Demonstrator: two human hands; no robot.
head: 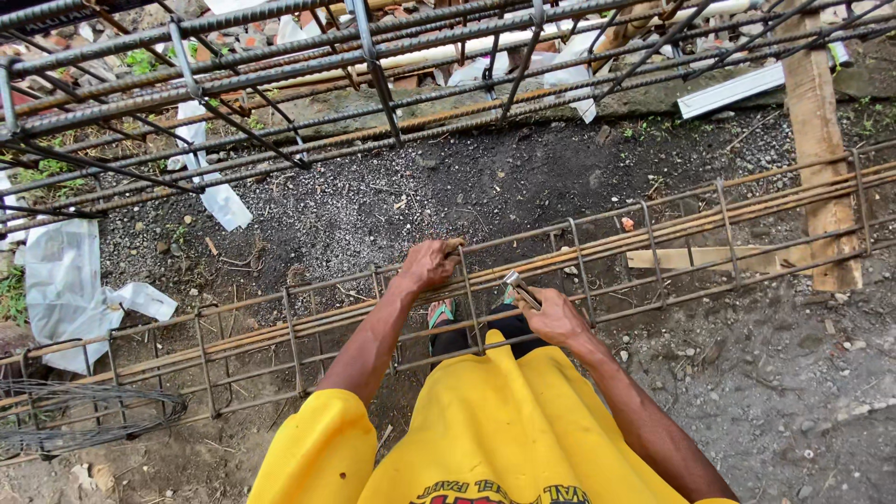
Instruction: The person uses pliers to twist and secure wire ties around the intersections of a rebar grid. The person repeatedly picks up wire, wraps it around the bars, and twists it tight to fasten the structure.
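Observation:
A long rusty rebar cage point(653, 233) lies across the gravel in front of me, with square stirrups spaced along it. My left hand point(429, 264) grips the top bar of the cage beside one stirrup point(469, 299). My right hand point(556, 317) is closed on a small metal tying tool point(521, 287), its tip held at the bar just right of that stirrup. My feet in green sandals point(441, 313) show under the cage. I wear a yellow shirt.
A second, larger rebar cage point(280, 84) stands raised behind. White plastic sheets point(65, 280) lie at the left, a coil of thin wire point(84, 411) at the lower left. A wooden post point(821, 140) and plank point(709, 257) sit at the right.

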